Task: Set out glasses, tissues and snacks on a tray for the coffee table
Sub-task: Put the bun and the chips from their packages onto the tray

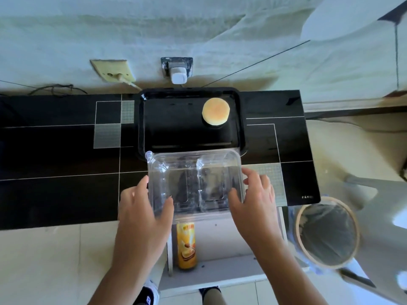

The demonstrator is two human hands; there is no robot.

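Hands — left (144, 208), right (253, 201) — grip clear ribbed plastic box (196, 183)

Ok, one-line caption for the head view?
Both hands, left and right, hold a clear plastic container before a black tray.

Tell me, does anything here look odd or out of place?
Nothing is spilled or broken. The round golden bun sits alone on the black rectangular tray, and the yellow cylindrical snack can stands on a low shelf under the tabletop.
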